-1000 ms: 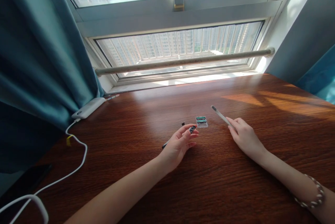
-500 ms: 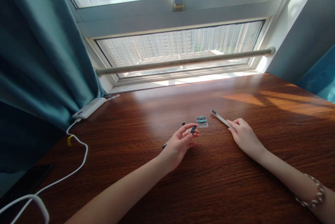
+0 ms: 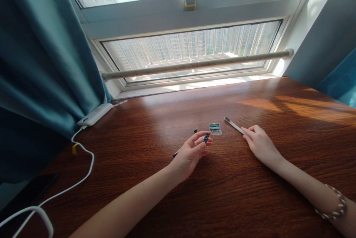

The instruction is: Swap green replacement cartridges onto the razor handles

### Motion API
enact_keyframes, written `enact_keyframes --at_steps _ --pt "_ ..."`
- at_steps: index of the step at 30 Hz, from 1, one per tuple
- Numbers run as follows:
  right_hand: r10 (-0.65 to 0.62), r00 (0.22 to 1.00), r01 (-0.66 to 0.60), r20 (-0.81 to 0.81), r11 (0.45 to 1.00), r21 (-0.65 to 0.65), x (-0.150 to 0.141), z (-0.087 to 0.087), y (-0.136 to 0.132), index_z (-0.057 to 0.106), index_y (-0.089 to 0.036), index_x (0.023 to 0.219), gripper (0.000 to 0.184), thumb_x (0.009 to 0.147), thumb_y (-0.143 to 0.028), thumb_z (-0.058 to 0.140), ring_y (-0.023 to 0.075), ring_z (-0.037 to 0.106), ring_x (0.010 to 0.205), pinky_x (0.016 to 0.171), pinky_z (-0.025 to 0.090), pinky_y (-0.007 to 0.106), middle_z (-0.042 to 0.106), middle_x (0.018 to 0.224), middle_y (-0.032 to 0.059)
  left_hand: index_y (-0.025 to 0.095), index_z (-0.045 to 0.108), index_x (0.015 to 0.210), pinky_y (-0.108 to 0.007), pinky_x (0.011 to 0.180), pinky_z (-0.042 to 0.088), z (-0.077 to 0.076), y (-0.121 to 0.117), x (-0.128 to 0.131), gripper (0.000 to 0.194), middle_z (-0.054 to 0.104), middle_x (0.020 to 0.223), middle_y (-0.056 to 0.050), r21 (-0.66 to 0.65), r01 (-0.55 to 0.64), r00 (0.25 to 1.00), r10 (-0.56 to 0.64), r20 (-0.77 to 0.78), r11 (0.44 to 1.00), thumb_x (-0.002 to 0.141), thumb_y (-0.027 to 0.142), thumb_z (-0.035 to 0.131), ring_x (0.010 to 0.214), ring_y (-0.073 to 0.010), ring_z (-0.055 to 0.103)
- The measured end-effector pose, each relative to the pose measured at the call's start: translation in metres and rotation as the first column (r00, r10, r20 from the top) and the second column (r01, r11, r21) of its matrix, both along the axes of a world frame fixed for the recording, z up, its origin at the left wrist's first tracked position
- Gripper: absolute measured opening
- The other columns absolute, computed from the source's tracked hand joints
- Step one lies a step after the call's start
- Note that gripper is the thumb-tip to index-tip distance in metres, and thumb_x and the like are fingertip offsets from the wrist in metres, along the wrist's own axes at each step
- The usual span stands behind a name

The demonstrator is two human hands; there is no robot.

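Note:
Between the thumb and fingers of my left hand (image 3: pixel 187 156) is a small black razor cartridge (image 3: pixel 206 137), raised above the table. A razor handle (image 3: pixel 176 153) with a dark end lies behind that hand, most of it hidden. My right hand (image 3: pixel 261 144) is closed on the near end of a white toothbrush (image 3: pixel 235 125), whose dark bristles point away to the far left. Between the hands, a little farther off, a clear plastic case (image 3: pixel 215 129) with green-and-black razor cartridges lies on the table.
The brown wooden table (image 3: pixel 222 193) reaches to the window. A white power strip (image 3: pixel 96 114) with a white cable (image 3: pixel 90 167) sits at the left by the blue curtain (image 3: pixel 55 45). A metal rail (image 3: pixel 194 66) crosses the window, and a dark flat object (image 3: pixel 30 197) lies at lower left.
Nearly nothing differs. The whole view has shifted by a few pixels, and both hands keep their grips and places.

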State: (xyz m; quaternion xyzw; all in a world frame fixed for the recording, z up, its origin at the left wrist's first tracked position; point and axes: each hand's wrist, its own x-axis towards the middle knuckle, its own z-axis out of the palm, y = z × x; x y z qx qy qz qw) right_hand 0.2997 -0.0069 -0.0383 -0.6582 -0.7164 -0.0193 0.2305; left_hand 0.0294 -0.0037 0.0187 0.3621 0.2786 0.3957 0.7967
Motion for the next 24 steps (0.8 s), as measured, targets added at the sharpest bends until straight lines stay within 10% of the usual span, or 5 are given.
enact_keyframes --at_steps 24 --pt "-0.042 0.995 0.046 0.086 0.998 -0.046 -0.0041 0.0078 -0.0038 0.056 -0.017 0.111 0.031 0.084 -0.026 0.042 0.0226 0.049 0.080 0.072 0.043 0.035 0.052 0.089 0.0096 0.021 0.060 0.101 -0.025 0.075 0.037 -0.0025 0.0005 0.0004 0.036 0.057 0.093 -0.006 0.049 0.002 1.000 -0.001 -0.012 0.999 0.067 0.022 0.070 0.090 -0.0159 0.050"
